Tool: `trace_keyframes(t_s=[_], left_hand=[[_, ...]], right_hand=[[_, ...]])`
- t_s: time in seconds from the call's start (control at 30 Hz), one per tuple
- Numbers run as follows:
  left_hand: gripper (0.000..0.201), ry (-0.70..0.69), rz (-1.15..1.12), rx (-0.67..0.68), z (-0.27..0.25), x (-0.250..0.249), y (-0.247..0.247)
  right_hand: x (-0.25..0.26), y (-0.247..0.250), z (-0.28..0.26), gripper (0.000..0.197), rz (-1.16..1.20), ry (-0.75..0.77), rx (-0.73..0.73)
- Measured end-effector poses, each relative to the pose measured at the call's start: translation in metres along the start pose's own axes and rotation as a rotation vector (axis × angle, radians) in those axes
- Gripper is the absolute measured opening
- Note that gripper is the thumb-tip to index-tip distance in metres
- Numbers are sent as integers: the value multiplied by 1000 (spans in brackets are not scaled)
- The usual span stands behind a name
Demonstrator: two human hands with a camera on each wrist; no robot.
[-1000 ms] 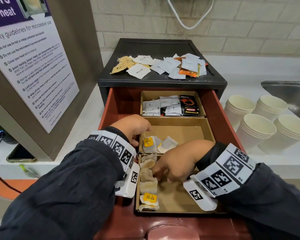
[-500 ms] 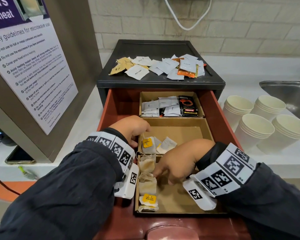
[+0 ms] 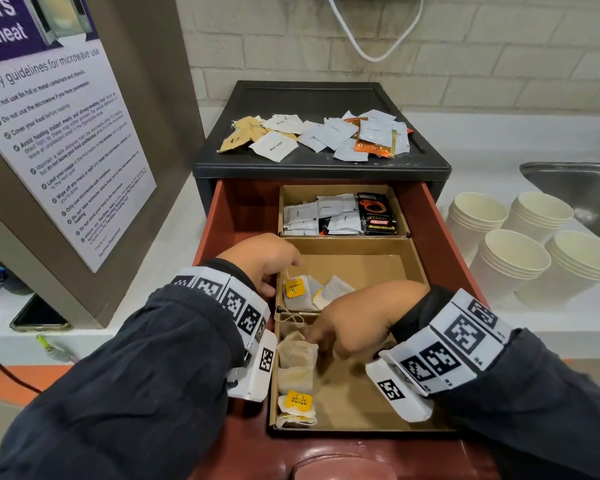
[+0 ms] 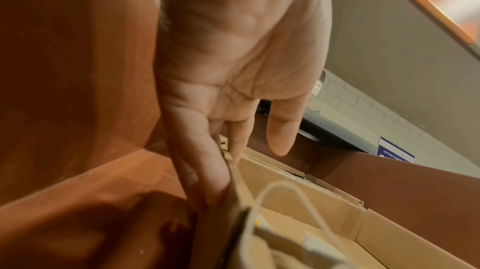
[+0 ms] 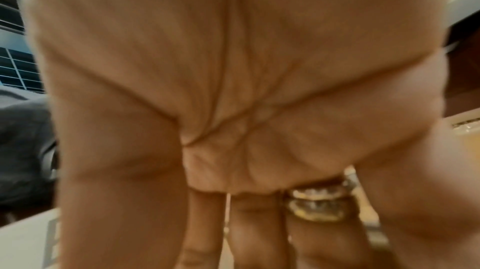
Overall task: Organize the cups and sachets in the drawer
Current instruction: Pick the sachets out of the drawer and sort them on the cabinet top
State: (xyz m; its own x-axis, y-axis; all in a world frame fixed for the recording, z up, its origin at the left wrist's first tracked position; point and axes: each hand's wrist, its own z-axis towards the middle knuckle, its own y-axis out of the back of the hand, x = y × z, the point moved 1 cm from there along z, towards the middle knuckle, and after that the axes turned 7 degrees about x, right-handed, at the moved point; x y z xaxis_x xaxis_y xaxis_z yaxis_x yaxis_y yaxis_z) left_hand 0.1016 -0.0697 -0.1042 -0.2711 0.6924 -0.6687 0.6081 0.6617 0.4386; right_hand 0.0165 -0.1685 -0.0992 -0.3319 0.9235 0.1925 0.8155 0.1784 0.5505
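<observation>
1. Landmark: red drawer, pulled out of the dark cabinet on the worktop. Three cardboard trays sit inside it, back to front.
2. Tea bags lie in a column along the left wall of the front tray; a few more sit in the middle tray. Back tray holds white and black coffee sachets. Loose sachets are still piled on the cabinet top. Paper cup stacks stand on the worktop to the right of the drawer, none inside it.
3. Left hand: thumb outside, fingers inside, pinching the left wall of the middle tray, by my reading to steady it.
4. Right hand: fingertips down at the topmost tea bag in the front tray. Cannot tell whether it pinches the bag or just nudges it; the fingertips are hidden.
5. Handling, my judgement: tea bags are very light, soft, and tear easily; strings and yellow tags will snag neighbours. Take each one by the flat body or the tag, not the string. Sachets are light and slick, so pinch an edge. Cups are light and crushable, so grip the stack low on its sides.
6. Views: the head view alone gives the layout. Left wrist view shows what the head view hides: left hand with a finger on each side of the cardboard wall, plus a white string loop arching in the tray. Right wrist view is almost all palm, right hand, with rings on one finger; no tea bag is visible there.
</observation>
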Motion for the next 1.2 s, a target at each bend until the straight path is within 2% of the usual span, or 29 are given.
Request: trace_keyframes(t_s=[0.07,0.2,0.27,0.33,0.37,0.43,0.5,0.57,0.7,0.8,0.83,0.9,1.03,1.1,1.2], left_hand=[[44,1,4,1,1,0,0],[41,-12,73,-8,7,1,1],[36,-12,184,6,10,2,-1],[34,-16,298,32,11,2,-3],[34,-30,353,47,11,3,-3],[36,-76,481,62,13,5,-5],[40,-102,609,73,13,6,-7],[43,-89,715,81,13,6,-11],[34,-85,862,80,16,7,-13],[29,-98,924,58,16,6,-12],[29,-110,927,38,16,5,-11],[29,-160,886,-40,13,3,-7],[21,-288,575,-231,4,-4,5],[7,-364,357,-270,2,-4,9],[26,-472,189,-208,4,-6,8]], right_hand=[[-6,2,0,39,85,1,-70],[-19,12,-8,23,300,-37,-376],[-24,17,-8,19,325,-107,-539],[-30,19,-4,19,329,-214,-634],[-33,19,-1,24,325,-277,-639],[-37,17,6,37,328,-372,-553],[-40,15,12,46,307,-407,-448],[-39,13,16,49,280,-409,-405],[-34,10,20,38,200,-354,-439],[-34,11,20,18,135,-321,-511],[-35,12,19,14,136,-317,-547],[-40,16,16,24,167,-309,-616],[-47,23,0,12,371,-196,-809],[-48,24,-8,21,434,-135,-816],[-42,25,-19,25,426,-5,-698]])
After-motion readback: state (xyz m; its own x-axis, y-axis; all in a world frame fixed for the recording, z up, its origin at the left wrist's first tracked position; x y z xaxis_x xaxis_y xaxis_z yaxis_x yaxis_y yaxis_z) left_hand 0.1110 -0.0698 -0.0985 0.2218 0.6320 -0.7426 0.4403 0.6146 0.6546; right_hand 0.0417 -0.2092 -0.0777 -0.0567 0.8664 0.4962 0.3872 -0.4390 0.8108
